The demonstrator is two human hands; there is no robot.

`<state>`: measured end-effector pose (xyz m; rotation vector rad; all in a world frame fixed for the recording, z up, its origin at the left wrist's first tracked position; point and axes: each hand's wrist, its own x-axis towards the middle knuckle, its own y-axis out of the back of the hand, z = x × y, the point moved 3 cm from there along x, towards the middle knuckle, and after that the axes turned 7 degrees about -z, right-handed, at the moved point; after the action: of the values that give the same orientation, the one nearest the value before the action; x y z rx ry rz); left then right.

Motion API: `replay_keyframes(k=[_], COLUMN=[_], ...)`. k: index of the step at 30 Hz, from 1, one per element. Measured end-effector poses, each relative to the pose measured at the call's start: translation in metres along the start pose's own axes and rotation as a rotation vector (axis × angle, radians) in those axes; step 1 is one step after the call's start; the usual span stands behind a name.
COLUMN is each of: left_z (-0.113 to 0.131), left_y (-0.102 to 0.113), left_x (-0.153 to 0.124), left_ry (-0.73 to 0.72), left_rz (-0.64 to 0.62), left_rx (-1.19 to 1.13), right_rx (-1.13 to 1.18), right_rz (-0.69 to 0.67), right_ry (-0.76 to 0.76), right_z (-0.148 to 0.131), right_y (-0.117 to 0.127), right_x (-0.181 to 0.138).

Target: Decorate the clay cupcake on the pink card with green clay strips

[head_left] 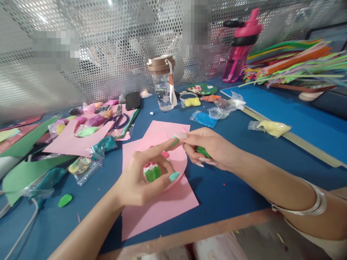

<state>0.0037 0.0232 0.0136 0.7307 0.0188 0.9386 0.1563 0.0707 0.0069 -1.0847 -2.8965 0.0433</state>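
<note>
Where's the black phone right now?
Head view: the black phone sits at the back of the blue table, left of centre, against the mesh wall, left of the clear bottle.

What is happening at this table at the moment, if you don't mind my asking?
A person is handling coloured clay over a pink paper sheet on a blue table. The left hand cups a small clay piece of green, white and pink. The right hand pinches a thin green strip and holds a green lump. A bag of blue clay and a clear bottle sit behind.
</note>
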Motion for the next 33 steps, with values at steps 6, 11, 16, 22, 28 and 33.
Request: replay_keyframes(k=[6, 11, 16, 22, 28, 33], left_z=[-0.001, -0.007, -0.007, -0.006, -0.009, -0.008], left_y=[-0.002, -0.003, -0.003, -0.005, 0.001, 0.006], left_x=[0.001, -0.004, -0.005, 0.001, 0.005, 0.003], left_ry=[0.052, 0.121, 0.154, 0.211, 0.248, 0.246], left_rz=[-0.043, -0.125, -0.174, -0.096, 0.161, 0.211], left_rx=[-0.026, -0.206, -0.232, -0.156, -0.072, 0.053], right_rx=[-0.183, -0.216, -0.312, -0.439, -0.471, -0.387], right_rz=[0.124, 0.143, 0.181, 0.208, 0.225, 0.127], right_ry=[0.041, 0.081, 0.095, 0.203, 0.217, 0.121], right_z=[-0.004, -0.002, -0.002, -0.007, -0.006, 0.0], right_y=[0.002, 0.005, 0.007, 0.003, 0.001, -0.001], right_x=[0.0, 0.0, 0.001, -0.001, -0.005, -0.002])
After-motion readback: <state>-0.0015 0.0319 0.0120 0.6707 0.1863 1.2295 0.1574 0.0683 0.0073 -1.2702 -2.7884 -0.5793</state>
